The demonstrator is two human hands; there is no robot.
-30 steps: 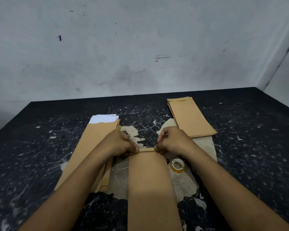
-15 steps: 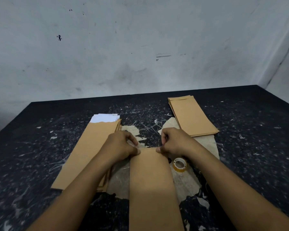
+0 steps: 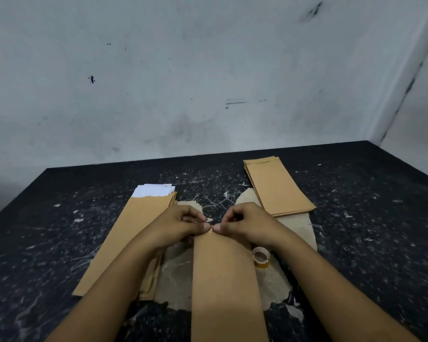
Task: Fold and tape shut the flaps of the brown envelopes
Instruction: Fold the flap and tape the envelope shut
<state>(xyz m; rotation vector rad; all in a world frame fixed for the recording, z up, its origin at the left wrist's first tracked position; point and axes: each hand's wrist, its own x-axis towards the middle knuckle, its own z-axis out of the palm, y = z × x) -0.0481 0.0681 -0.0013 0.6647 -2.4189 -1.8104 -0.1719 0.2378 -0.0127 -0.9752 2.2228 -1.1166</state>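
A black, white-scuffed tabletop (image 3: 356,243) meets a stained grey wall (image 3: 183,82). On it, centred, lies a long brown envelope (image 3: 225,287); left hand (image 3: 176,225) and right hand (image 3: 245,223) pinch its far edge with curled fingers.

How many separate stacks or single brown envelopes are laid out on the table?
3: a left stack with white paper showing, a far-right stack, and one centre envelope under both thumbs. Envelopes per stack cannot be counted.
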